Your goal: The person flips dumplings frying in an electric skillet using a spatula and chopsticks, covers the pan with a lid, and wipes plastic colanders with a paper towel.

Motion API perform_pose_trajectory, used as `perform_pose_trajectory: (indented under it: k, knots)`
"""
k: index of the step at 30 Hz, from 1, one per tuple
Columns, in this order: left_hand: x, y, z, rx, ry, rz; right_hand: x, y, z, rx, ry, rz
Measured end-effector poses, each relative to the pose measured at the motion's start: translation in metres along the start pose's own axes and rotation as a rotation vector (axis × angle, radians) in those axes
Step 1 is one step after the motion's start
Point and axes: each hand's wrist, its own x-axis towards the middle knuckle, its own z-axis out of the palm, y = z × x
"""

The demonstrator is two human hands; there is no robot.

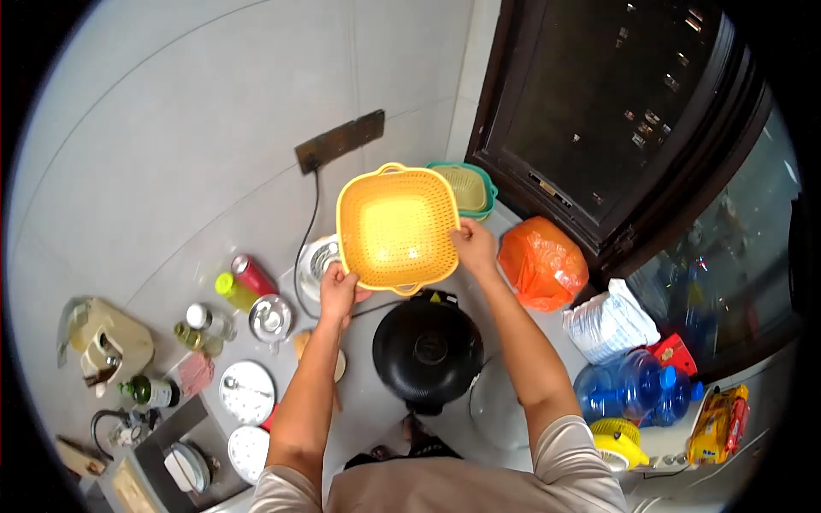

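Observation:
A yellow plastic colander basket (398,224) is held up in front of me, its open top facing me. My left hand (339,291) grips its lower left rim, and my right hand (473,244) pinches the right rim. Behind its upper right corner sit a green basin (491,190) and a pale colander (464,184) nested together. Below the basket is a black wok-like pan (428,349). A round metallic item (318,256) on a white base is partly hidden behind the basket's left side.
An orange plastic bag (543,263), a white sack (611,323) and blue water bottles (629,385) stand on the right. Jars, white plates (247,392) and a sink (201,427) are at left. A black cord (310,222) runs down from the wall socket strip (340,141).

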Motion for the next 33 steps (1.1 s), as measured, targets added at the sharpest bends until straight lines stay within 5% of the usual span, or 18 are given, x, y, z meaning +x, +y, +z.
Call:
perform_pose_trajectory:
  k: [8, 17, 23, 25, 30, 31, 33]
  knots:
    - [-0.145, 0.023, -0.139, 0.091, 0.064, 0.063, -0.153, -0.061, 0.038, 0.053, -0.108, 0.025]
    - [-0.307, 0.001, -0.362, 0.308, 0.597, 0.147, -0.318, -0.132, 0.21, 0.174, -0.545, 0.035]
    - [-0.345, -0.039, -0.45, 0.37, 0.723, 0.041, -0.391, -0.152, 0.303, 0.121, -0.683, 0.089]
    - [-0.34, -0.061, -0.473, 0.382, 0.723, 0.043, -0.397, -0.145, 0.328, 0.065, -0.681, 0.099]
    - [-0.33, -0.044, -0.463, 1.14, 0.789, -0.066, -0.4, -0.118, 0.335, 0.071, -0.677, -0.015]
    - [-0.333, -0.039, -0.445, 1.347, 0.915, 0.308, -0.4, -0.131, 0.317, 0.097, -0.603, -0.015]
    - [-0.329, 0.0, -0.383, 1.268, 0.871, 0.424, -0.399, -0.144, 0.272, 0.142, -0.476, -0.079]
